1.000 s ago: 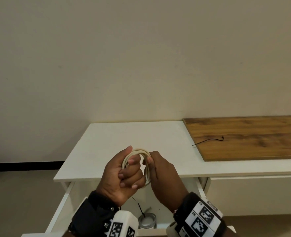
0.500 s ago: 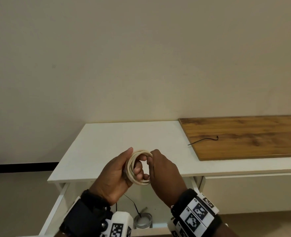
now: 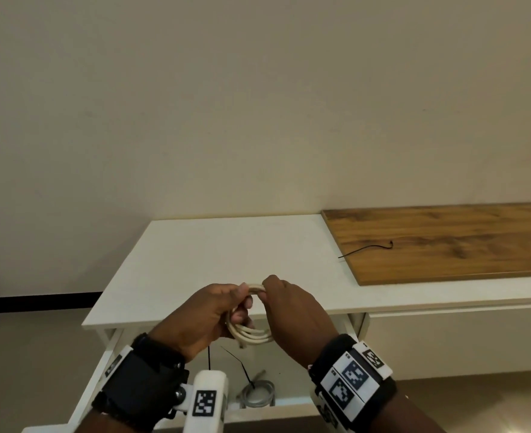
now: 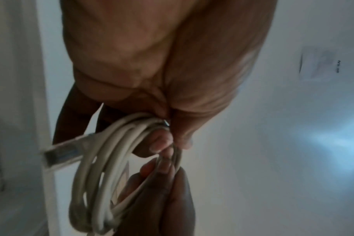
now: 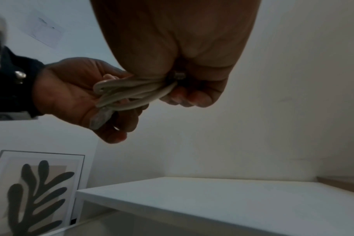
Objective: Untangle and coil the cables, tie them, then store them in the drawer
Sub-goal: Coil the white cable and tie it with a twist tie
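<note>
The white coil (image 3: 251,334) hangs above the open drawer (image 3: 286,401), in front of the counter (image 3: 214,245). The left hand (image 3: 201,320) grips its loops; the right hand (image 3: 292,310) pinches the top. If either pinch slackens before the tie is snug, the springy loops may splay apart.

Both hands are bare, with short nails. Behind the left hand (image 3: 201,314) a broad black wrist strap (image 3: 142,379) wraps the forearm, with a round silver screw at its inner edge. A white block-shaped camera housing (image 3: 206,401) juts from that strap and bears a black-and-white square marker. Behind the right hand (image 3: 292,314) sits a matching black band (image 3: 379,398) carrying a white plate (image 3: 351,382) printed with several black-and-white square markers side by side.
</note>
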Demonstrator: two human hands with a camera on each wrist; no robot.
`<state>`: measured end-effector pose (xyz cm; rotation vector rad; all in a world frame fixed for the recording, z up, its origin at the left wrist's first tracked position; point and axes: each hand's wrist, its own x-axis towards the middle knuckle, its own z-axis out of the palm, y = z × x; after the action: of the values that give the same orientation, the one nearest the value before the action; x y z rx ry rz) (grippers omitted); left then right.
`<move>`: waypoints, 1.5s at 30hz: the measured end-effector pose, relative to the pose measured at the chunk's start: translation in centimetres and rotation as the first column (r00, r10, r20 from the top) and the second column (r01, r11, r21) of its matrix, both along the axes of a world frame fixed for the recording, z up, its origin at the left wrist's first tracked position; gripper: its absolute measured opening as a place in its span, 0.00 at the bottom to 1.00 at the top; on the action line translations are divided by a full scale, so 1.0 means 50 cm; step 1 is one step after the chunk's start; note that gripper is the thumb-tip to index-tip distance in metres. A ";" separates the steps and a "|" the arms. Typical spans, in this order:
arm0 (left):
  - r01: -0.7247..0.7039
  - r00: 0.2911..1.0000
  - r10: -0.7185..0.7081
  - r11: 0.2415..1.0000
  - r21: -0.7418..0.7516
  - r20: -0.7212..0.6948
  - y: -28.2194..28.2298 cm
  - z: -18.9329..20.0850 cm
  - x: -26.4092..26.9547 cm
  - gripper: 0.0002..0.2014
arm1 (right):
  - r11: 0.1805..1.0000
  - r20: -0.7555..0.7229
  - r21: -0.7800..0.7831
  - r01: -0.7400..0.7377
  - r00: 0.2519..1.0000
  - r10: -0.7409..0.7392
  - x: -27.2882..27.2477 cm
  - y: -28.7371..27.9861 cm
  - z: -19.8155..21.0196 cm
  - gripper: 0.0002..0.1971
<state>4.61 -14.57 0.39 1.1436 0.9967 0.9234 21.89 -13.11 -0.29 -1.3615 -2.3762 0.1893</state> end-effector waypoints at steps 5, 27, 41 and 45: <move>-0.129 0.989 0.127 0.991 0.031 0.072 0.007 -0.021 0.034 0.17 | 1.000 -0.031 0.031 0.004 1.000 -0.003 0.014 0.018 -0.009 0.11; -0.304 0.928 0.317 0.948 0.095 -0.194 0.103 -0.098 0.033 0.19 | 0.613 -0.038 -0.412 0.674 0.660 -0.751 0.261 0.357 -0.052 0.23; -0.356 0.917 0.367 0.930 0.091 -0.160 0.116 -0.108 0.020 0.20 | 0.522 0.188 -0.356 0.775 0.606 -0.773 0.300 0.408 -0.080 0.15; -0.358 0.916 0.367 0.930 0.084 -0.161 0.116 -0.107 0.020 0.19 | 0.532 -0.002 -0.480 0.698 0.605 -0.796 0.328 0.400 -0.096 0.07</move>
<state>5.58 -8.79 -4.95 1.1165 1.3665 1.1638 38.29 6.89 -5.07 -2.3181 -1.3812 0.6070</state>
